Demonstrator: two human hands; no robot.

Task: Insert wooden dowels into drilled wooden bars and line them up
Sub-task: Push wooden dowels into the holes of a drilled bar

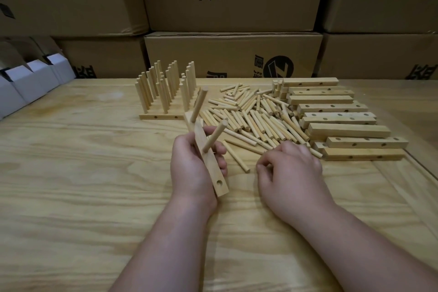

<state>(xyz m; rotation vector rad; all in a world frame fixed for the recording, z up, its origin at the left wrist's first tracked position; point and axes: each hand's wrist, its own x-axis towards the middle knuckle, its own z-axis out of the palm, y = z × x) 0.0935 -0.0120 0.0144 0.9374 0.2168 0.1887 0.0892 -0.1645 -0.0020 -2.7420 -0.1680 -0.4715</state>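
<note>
Pale matt wood dowels (258, 116) & bars (341, 123), grainy plywood table (94, 185), brown cardboard boxes (233, 54).

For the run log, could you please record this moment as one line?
left hand: holds bar, two dowels in, one hole empty | right hand: on loose dowels | finished bars: lined up

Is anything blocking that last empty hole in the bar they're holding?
Nothing visible does. The empty hole sits near the lower end of the bar, below the left hand that grips it. The two dowels already in it stand higher up.
</note>
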